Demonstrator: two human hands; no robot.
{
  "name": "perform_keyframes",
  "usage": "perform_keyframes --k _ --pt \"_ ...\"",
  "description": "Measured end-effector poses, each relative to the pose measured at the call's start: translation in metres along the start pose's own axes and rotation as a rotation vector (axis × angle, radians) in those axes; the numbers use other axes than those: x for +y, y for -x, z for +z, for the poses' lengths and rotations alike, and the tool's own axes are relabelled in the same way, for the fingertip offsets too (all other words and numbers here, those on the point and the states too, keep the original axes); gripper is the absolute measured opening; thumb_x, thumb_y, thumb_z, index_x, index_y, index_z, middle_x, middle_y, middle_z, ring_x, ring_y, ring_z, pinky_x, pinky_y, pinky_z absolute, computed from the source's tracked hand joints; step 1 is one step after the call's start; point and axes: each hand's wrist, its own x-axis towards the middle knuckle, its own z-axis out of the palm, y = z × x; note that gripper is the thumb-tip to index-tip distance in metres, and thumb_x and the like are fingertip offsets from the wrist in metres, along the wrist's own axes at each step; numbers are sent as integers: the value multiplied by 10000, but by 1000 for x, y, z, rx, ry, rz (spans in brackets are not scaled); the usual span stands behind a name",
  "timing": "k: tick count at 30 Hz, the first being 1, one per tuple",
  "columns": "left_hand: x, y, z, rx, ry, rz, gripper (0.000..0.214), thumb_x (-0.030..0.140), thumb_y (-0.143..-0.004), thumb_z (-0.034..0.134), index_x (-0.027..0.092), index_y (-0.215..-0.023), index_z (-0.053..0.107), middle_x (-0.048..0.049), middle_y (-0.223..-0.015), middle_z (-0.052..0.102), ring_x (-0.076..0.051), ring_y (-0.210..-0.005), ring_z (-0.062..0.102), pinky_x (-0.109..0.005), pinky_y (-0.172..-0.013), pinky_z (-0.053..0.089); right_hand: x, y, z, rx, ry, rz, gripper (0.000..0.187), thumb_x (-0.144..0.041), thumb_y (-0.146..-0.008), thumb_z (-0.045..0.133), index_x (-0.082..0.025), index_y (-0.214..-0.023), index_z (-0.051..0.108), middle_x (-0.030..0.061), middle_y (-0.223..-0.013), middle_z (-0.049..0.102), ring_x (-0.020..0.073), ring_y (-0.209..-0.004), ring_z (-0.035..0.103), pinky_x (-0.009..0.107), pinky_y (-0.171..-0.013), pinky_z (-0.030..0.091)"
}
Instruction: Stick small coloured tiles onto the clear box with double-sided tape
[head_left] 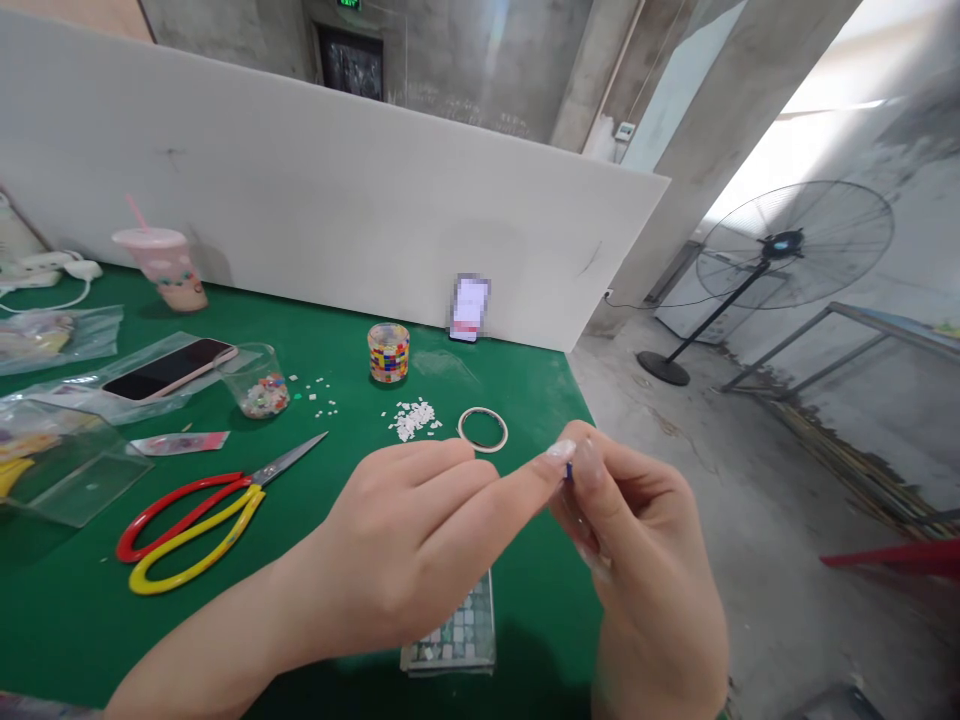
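My left hand [420,540] and my right hand [637,560] meet above the right end of the green table [315,600]. Their fingertips pinch together on a tiny blue piece [569,471], too small to name. The left hand's fingers are curled with the forefinger stretched to the pinch. The right hand's fingers are folded round the same spot. Below the hands lies a sheet of small mosaic tiles [457,635], partly hidden. Beyond the fingers lie a thin ring [483,429] and a heap of white tile bits [412,418].
Red and yellow scissors [202,515], a phone [169,368] on plastic bags, a clear cup of bits [255,380], a mosaic-covered cup [388,352] and a pink drink [165,268] are on the table. A white board [300,200] backs it. A standing fan [787,245] is right.
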Motion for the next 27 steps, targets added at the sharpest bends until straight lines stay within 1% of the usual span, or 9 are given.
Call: perform_keyframes --k 5,10,15,16,18,21,23,27 --pt "2 2 1 33 -26 10 231 58 -963 449 33 -1102 632 37 -590 486 -110 -564 367 -250 -503 340 -2 1 -1 23 59 -21 299 -347 -902 638 -205 -639 647 -33 -637 486 71 -492 263 244 -413 222" --pt "7 3 1 70 -72 -13 215 74 -952 479 60 -1083 649 35 -615 507 -110 -571 387 -256 -516 360 -5 3 4 38 87 -43 326 -346 -897 643 -198 -608 618 -33 -622 464 69 -492 273 236 -418 239" --pt "7 2 -2 12 -77 -21 255 84 -970 439 77 -1139 630 31 -621 540 -109 -577 445 -259 -530 390 -10 7 11 170 95 -40 392 -393 -871 661 -183 -557 553 -26 -592 419 85 -527 331 237 -426 244" --pt "6 2 -2 18 -60 5 261 84 -975 429 72 -1146 626 36 -609 534 -105 -568 439 -253 -527 392 -10 8 10 159 97 -41 390 -391 -873 658 -183 -560 556 -26 -594 421 84 -525 328 237 -425 245" --pt "4 2 -1 44 -30 25 259 93 -984 424 74 -1139 631 48 -591 514 -96 -552 417 -236 -519 394 -9 7 5 89 102 -39 363 -373 -883 651 -188 -580 577 -26 -605 433 80 -516 313 236 -422 245" --pt "4 3 0 51 -25 -27 250 104 -990 424 100 -1098 649 53 -599 506 -90 -554 418 -222 -531 408 -7 7 -3 8 109 -38 326 -351 -896 641 -198 -611 602 -25 -621 451 79 -507 297 237 -413 241" --pt "6 4 0 44 -21 -68 251 97 -989 421 102 -1085 652 50 -614 515 -90 -566 430 -223 -549 415 -5 6 -5 5 115 -45 329 -342 -901 637 -197 -608 594 -24 -630 461 80 -506 295 240 -410 238" --pt "8 3 0 55 -10 -62 247 90 -984 430 87 -1077 659 49 -614 498 -95 -570 411 -231 -546 393 -6 6 -4 4 136 -64 341 -335 -905 635 -194 -601 573 -27 -637 473 78 -513 308 240 -414 241"
